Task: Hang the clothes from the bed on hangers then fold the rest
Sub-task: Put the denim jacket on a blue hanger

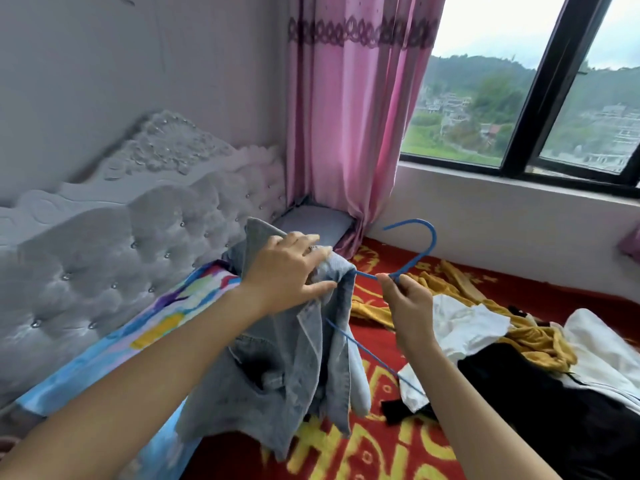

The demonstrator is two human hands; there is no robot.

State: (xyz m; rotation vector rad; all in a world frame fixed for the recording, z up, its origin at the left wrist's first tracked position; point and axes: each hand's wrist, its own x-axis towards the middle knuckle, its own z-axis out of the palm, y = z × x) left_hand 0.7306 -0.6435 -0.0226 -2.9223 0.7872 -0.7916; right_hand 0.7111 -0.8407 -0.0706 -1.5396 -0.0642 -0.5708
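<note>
Single head-worn wide-angle view, looking forward and down from close above the bed (398, 452), facing the window (540, 98) corner

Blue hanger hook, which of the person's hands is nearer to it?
Right. The right hand pinches the hanger at its neck, just below the hook. The left hand grips the denim jacket draped over the hanger's far end, farther left of the hook.

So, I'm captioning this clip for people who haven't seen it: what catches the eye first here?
At centre, the left hand grips a denim jacket over one end of a blue hanger, which the right hand pinches at its neck. Behind hangs a bright pink curtain; to the right, a heap of clothes lies on the red bedspread.
</note>
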